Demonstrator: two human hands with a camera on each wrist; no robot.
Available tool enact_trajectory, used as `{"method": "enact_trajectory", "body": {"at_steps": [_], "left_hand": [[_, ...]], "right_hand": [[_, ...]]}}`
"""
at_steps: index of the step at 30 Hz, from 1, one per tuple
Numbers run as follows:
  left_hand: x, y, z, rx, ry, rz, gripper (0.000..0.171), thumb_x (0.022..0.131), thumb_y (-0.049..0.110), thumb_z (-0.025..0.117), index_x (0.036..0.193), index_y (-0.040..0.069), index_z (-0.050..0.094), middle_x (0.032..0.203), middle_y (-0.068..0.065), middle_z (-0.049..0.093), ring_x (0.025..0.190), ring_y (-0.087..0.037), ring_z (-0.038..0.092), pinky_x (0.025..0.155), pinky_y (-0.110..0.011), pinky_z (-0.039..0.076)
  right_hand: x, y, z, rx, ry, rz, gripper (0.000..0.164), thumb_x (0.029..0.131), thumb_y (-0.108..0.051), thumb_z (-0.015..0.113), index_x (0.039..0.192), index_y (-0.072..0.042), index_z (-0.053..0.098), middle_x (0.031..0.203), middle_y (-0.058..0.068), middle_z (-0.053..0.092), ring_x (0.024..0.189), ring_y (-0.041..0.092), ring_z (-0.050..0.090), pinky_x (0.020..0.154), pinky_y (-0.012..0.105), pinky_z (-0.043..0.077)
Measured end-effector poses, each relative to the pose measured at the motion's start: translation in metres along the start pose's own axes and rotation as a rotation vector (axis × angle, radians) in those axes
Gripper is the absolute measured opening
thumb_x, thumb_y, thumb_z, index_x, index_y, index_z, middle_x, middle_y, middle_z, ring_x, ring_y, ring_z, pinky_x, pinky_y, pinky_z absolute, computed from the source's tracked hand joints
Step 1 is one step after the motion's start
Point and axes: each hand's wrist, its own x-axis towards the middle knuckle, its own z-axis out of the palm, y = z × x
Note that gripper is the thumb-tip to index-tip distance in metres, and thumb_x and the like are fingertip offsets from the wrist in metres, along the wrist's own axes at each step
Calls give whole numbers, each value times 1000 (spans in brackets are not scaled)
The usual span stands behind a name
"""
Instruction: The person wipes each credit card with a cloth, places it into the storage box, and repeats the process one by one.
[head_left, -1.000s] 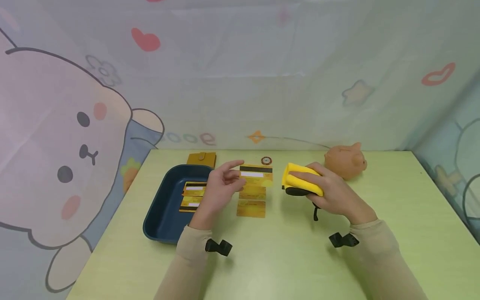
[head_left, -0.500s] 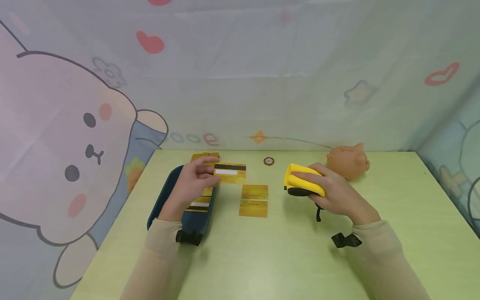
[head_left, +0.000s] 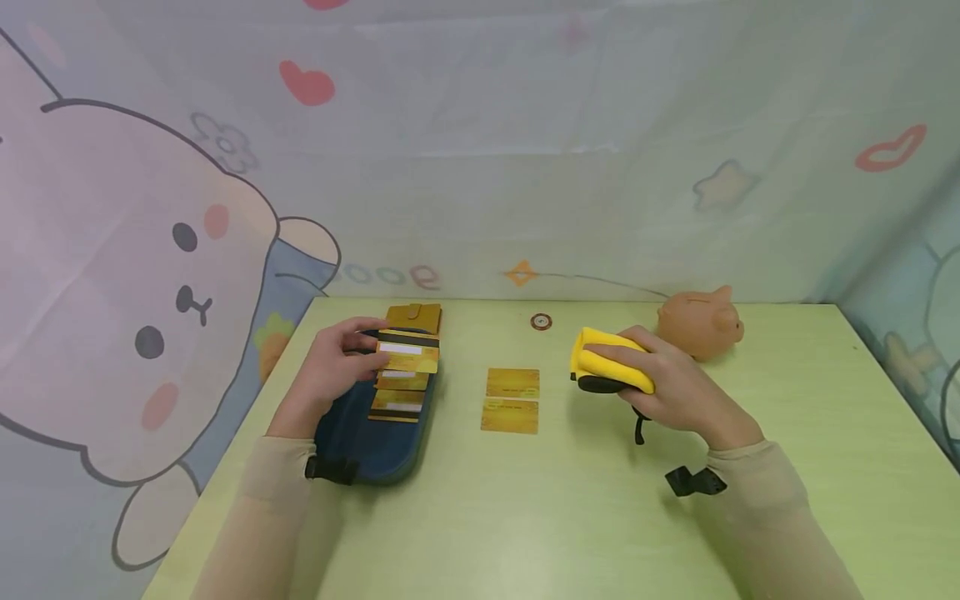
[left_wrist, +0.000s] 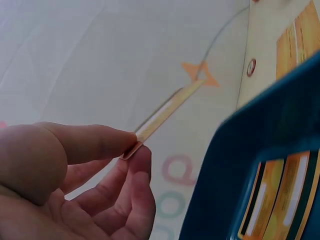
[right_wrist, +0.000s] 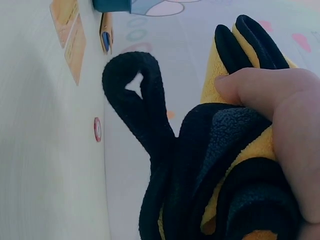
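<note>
My left hand (head_left: 333, 367) pinches a gold bank card (head_left: 408, 351) by its left edge, thumb below and fingers above, over the blue tray (head_left: 386, 467). In the left wrist view that card (left_wrist: 167, 110) shows nearly edge-on, apart from the tray (left_wrist: 230, 140). More gold cards (head_left: 396, 406) lie inside the tray, striped backs up. Two further cards (head_left: 510, 416) lie on the table, right of the tray. My right hand (head_left: 660, 379) grips a folded yellow cloth with dark edging (head_left: 611, 361) above the table; its black loop (right_wrist: 132, 95) sticks out in the right wrist view.
A tan wallet (head_left: 414, 317) lies behind the tray. Near the back edge is a small red-and-white chip (head_left: 541, 322). An orange piggy bank (head_left: 699, 322) stands beyond my right hand. A patterned curtain (head_left: 480, 150) hangs behind the table (head_left: 570, 517).
The left hand has carried its card leftward from above the table cards to over the tray. The right hand holds the folded cloth in about the same place.
</note>
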Motion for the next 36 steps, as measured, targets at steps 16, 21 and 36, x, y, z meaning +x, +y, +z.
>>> {"method": "enact_trajectory", "body": {"at_steps": [16, 21, 36], "left_hand": [[4, -27, -13, 133, -177, -228, 50, 97, 4, 73, 143, -5, 56, 97, -7, 59, 85, -23, 71, 76, -37, 59], [7, -32, -10, 185, -201, -264, 49, 94, 2, 76, 139, -6, 58, 95, -8, 60, 79, -23, 65, 72, -35, 59], [8, -40, -6, 269, -255, -351, 51, 95, 10, 75, 141, -4, 58, 99, -13, 74, 87, -27, 71, 78, -41, 64]], "right_hand": [[0, -1, 0, 18, -23, 2, 72, 78, 7, 79, 143, -21, 64, 127, 8, 60, 80, 12, 53, 64, 28, 48], [1, -2, 1, 21, -14, -5, 71, 77, 7, 79, 142, -20, 64, 127, 9, 60, 82, 13, 55, 65, 30, 50], [0, -2, 2, 28, -32, 1, 74, 79, 6, 79, 145, -22, 63, 130, 9, 60, 83, 12, 55, 65, 27, 48]]}}
